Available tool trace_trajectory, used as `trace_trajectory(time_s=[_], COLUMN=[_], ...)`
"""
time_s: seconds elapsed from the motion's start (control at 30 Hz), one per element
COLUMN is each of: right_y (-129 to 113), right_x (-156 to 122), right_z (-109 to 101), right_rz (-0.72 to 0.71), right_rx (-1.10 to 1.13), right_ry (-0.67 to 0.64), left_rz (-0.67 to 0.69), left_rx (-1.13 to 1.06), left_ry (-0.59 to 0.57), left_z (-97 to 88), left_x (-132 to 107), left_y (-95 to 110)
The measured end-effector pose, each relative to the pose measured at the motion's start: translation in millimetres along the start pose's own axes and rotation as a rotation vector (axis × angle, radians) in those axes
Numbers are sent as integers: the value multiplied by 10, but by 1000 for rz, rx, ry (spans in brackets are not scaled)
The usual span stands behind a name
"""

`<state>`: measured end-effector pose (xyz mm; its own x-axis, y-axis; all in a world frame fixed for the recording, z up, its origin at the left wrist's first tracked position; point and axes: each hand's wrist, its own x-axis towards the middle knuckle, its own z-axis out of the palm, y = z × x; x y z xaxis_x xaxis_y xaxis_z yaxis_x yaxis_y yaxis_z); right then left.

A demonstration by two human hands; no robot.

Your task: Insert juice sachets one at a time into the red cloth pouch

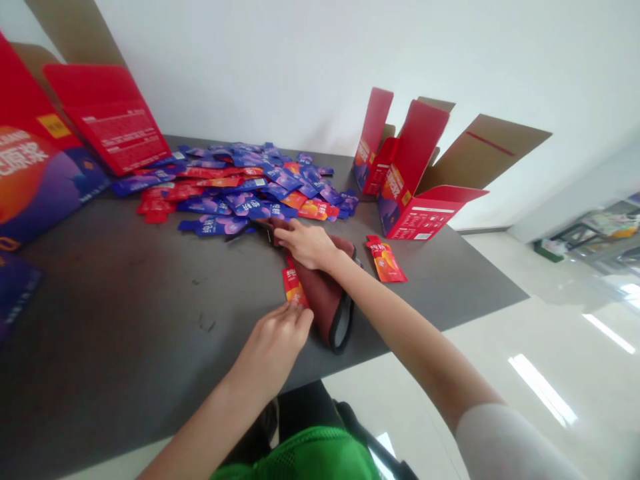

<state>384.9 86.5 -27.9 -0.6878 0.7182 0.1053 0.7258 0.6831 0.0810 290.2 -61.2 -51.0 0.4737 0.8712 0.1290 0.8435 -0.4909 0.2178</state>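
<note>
At ten o'clock on our grey tabletop [100,300] lie flat red cartons [107,117], and a heap of purple and red sachets [240,187] spreads toward twelve. Nearer us, at about six, our left hand [273,350] grasps a red-orange sachet [294,287] in its fingertips, with the sachet touching the edge of a maroon fabric pouch [323,300]. Our right hand [307,243] grips the pouch's far end, its fingers closed over it. A loose orange sachet [385,260] lies apart at three o'clock, and open red boxes [415,173] stand at two.
</note>
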Motion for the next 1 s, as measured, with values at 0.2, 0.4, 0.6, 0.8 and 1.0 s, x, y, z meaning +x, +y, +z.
trace_trajectory(time_s=[0.2, 0.4, 0.6, 0.8, 1.0], right_y=[275, 641, 744, 707, 701], right_x=[-846, -2169, -2881, -3031, -3037], right_z=[-781, -1043, -802, -687, -598], right_rz=[247, 455, 720, 812, 768], right_rx=[158, 106, -51, -56, -7], right_ry=[744, 1385, 1350, 1313, 1350], left_rz=[-15, -27, 40, 22, 119], left_rx=[-40, -45, -44, -20, -60], left_ry=[8, -26, -37, 135, 116], left_z=[37, 127, 178, 54, -1], left_x=[282, 826, 1232, 1329, 1793], left_y=[-40, 100, 349, 506, 677])
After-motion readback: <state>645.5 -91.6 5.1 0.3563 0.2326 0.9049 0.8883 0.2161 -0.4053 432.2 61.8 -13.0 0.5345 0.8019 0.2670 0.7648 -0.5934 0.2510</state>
